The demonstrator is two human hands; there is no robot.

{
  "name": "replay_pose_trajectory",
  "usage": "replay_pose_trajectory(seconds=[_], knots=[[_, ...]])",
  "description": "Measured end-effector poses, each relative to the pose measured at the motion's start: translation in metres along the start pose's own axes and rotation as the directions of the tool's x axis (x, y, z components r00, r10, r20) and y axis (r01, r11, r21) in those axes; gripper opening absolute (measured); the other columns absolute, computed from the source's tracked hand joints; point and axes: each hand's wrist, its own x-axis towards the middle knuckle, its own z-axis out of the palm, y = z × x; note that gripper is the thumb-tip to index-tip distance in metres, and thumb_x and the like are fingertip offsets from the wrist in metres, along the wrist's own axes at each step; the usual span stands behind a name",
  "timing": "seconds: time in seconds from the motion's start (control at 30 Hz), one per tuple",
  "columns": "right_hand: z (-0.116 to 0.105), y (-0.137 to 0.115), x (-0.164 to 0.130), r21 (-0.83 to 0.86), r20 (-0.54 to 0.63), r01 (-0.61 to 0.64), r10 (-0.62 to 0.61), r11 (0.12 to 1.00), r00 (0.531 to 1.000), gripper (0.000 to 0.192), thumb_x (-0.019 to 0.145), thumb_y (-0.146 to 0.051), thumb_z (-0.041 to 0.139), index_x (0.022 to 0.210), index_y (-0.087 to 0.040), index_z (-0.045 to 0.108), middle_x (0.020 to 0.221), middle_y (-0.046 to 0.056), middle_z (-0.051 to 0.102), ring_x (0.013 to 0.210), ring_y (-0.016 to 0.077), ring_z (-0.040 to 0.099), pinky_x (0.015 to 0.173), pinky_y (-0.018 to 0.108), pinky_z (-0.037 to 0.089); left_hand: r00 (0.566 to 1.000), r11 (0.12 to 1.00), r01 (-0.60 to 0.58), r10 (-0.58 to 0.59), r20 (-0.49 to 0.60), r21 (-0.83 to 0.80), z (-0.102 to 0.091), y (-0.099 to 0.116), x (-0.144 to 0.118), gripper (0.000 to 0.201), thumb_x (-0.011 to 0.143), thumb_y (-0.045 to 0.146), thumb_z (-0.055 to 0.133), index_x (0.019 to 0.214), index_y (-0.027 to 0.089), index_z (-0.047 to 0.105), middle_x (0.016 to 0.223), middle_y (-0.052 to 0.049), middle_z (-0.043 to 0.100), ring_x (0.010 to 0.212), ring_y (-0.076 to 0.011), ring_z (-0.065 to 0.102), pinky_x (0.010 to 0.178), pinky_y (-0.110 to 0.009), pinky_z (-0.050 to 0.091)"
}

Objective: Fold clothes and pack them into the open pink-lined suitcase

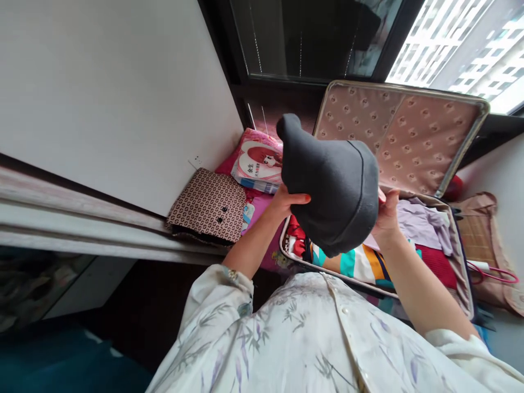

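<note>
A dark grey cloth hat [331,185] with an ear-like point at its upper left is held up between my two hands. My left hand [289,201] grips its left side, thumb lying across the cloth and the other fingers hidden behind. At the hat's right edge, my right hand [385,213] pinches the brim. Below and behind the hat lies an open suitcase [458,273] with folded clothes inside: a lilac garment [421,221], a dark red knit [438,265] and a striped multicoloured piece [364,262].
The suitcase lid [426,136], lined in pink, leans against the window side. A patterned cushion [210,207] and a pink printed package [260,158] sit left of the suitcase. A tan bag [483,240] and a pink cord [501,273] are at the right. A white panel [123,98] rises at left.
</note>
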Motion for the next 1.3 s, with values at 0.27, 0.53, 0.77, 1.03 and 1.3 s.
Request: replay_pose_trajectory(seconds=[0.27,0.53,0.77,1.03,1.3], knots=[[-0.049,0.128,-0.035,-0.071,-0.230,-0.193,0.173,0.979,0.958,0.110,0.059,-0.027,0.089,0.155,-0.042,0.036,0.130,0.001,0.068,0.107,0.0232,0.070,0.092,0.043,0.061,0.960,0.810,0.272,-0.194,-0.199,0.519,-0.069,-0.115,-0.045,0.065,0.070,0.030,0.086,0.129,0.012,0.067,0.125,-0.016,0.074,0.121,-0.0366,0.067,0.107,-0.052,0.053],[-0.071,0.185,-0.062,-0.193,-0.263,-0.255,0.200,0.947,0.944,0.112,0.058,-0.017,0.076,0.158,-0.037,0.031,0.140,0.005,0.060,0.119,0.0231,0.063,0.099,0.040,0.056,0.980,0.455,0.194,-0.050,-0.193,0.869,-0.082,-0.169,-0.024,0.096,0.074,-0.003,0.059,0.163,0.017,0.029,0.157,-0.015,0.051,0.142,-0.0281,0.052,0.123,-0.042,0.038],[-0.075,0.188,-0.059,-0.427,-0.266,-0.165,0.051,0.889,0.963,0.114,0.067,-0.023,0.061,0.165,-0.030,0.003,0.143,0.013,0.056,0.111,0.0232,0.065,0.092,0.042,0.057,0.998,0.427,-0.031,0.067,0.003,0.904,-0.080,-0.185,-0.016,0.103,0.076,-0.003,0.049,0.168,0.017,0.007,0.171,-0.014,0.024,0.156,-0.0246,0.030,0.130,-0.041,0.027],[-0.063,0.170,-0.059,-0.964,-0.236,-0.205,-0.186,0.171,0.954,0.081,0.091,-0.051,0.055,0.164,-0.026,0.028,0.167,0.021,0.026,0.146,0.0461,0.035,0.106,0.070,0.039,0.955,-0.061,-0.249,0.151,0.256,0.967,-0.065,-0.160,-0.046,0.087,0.092,0.033,0.065,0.166,0.019,0.020,0.173,-0.019,0.010,0.159,-0.0399,0.014,0.127,-0.058,0.022],[-0.023,0.169,-0.063,-0.963,0.100,0.110,0.052,-0.246,0.994,0.077,0.090,-0.058,0.063,0.160,-0.040,0.037,0.175,0.008,0.008,0.157,0.0468,0.010,0.117,0.066,0.026,0.976,-0.050,-0.170,-0.147,0.162,0.984,-0.042,-0.158,0.074,0.096,0.093,0.057,0.062,0.167,0.016,0.015,0.173,-0.023,0.002,0.159,-0.0414,-0.002,0.127,-0.058,0.014]])
